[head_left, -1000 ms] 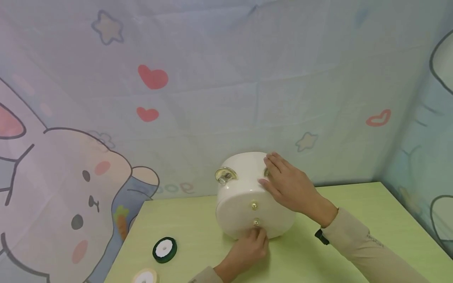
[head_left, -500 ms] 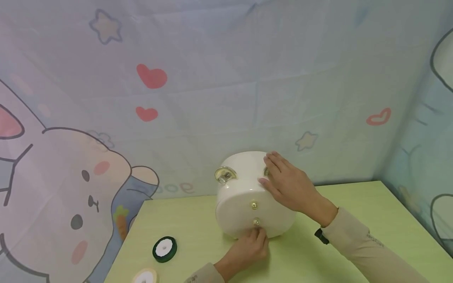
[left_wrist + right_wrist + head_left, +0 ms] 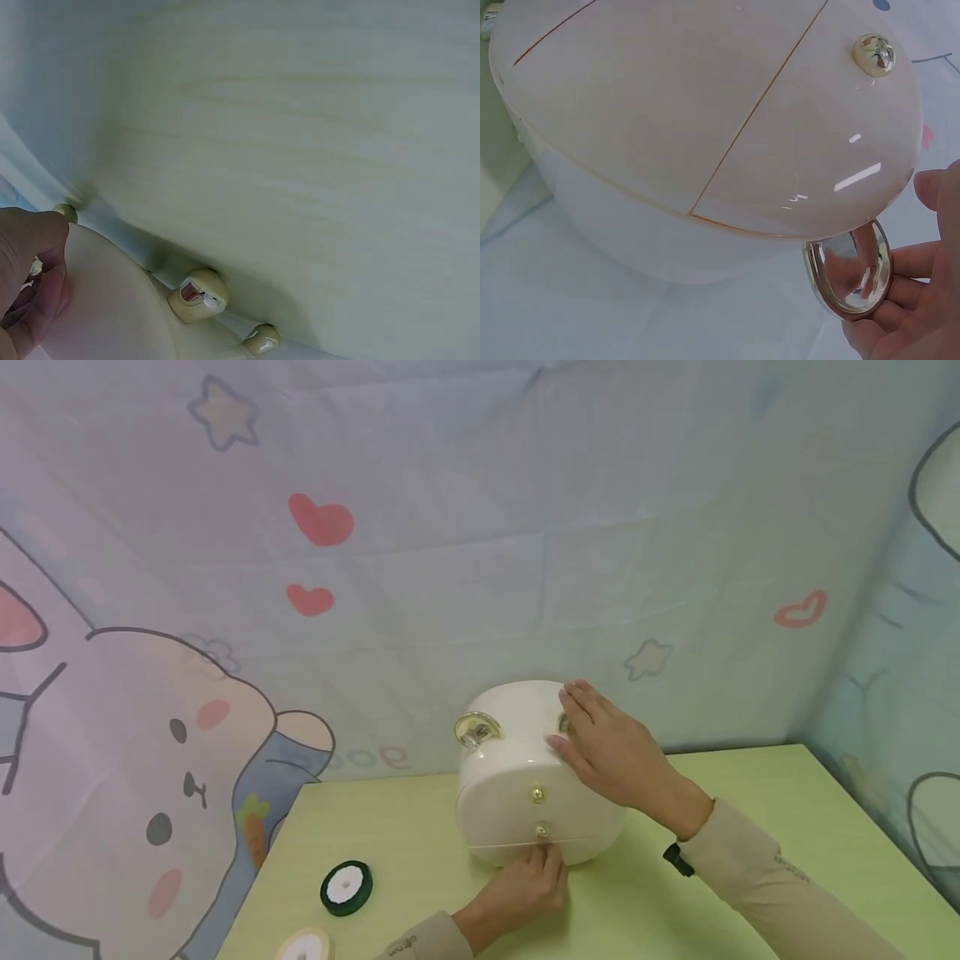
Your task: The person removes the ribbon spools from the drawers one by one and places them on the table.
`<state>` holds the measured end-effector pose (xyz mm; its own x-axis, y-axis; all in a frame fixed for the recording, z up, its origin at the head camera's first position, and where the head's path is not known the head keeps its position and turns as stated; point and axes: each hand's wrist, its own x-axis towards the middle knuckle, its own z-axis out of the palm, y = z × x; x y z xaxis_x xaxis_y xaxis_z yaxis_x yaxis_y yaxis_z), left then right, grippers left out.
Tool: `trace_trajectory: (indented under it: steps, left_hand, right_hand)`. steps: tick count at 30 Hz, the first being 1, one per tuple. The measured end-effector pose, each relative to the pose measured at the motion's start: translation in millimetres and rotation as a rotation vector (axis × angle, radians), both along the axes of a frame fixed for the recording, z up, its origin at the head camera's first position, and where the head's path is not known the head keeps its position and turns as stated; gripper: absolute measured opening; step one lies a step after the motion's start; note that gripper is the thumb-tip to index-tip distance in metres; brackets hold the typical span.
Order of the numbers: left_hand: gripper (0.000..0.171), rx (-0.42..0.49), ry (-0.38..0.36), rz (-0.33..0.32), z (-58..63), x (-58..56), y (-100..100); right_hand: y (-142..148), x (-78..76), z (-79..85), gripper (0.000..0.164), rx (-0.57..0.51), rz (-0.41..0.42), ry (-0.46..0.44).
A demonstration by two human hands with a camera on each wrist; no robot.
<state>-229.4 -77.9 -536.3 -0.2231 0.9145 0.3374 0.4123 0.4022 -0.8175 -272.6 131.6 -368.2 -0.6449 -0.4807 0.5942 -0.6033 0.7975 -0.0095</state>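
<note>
A glossy white rounded box with drawers stands on the table, two gold knobs showing down its front. My left hand is at the bottom of the front and pinches a drawer knob, mostly hidden by the fingers. Just above those fingers, a thin seam crosses the front. My right hand rests on the box's upper right with fingers extended. In the right wrist view, its fingers lie behind a round gold ear and the thumb is at the box edge. The matching ear sits at upper left.
Left of the box lie a dark green ribbon roll and a cream ribbon roll, cut by the frame's lower edge. A printed cloth backdrop rises behind the light green table.
A thin line has appeared across the lower front of the box, above the left fingers; the bottom drawer has come out slightly. The right hand has stayed in place.
</note>
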Motion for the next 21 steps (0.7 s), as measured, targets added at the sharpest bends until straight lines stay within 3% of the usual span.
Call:
trace_trajectory:
  steps: [6,11,18,21]
  left_hand:
    - [0.048,0.029,0.01,-0.045,0.3,6.1,-1.6]
    - [0.047,0.049,0.009,-0.111,0.7,19.5,-0.1]
    - [0.038,0.089,-0.083,-0.187,-1.6,43.6,3.3]
    - [0.039,0.128,-0.105,-0.169,-7.0,52.1,4.0]
  right_hand:
    - [-0.7,0.1,3.0,0.065,0.004,0.003,-0.01]
    - [1.3,-0.1,4.2,0.065,0.012,-0.005,-0.005]
    - [3.6,1.5,4.8,0.068,0.002,-0.008,-0.033]
    - [3.3,1.9,3.5,0.068,-0.004,-0.009,-0.041]
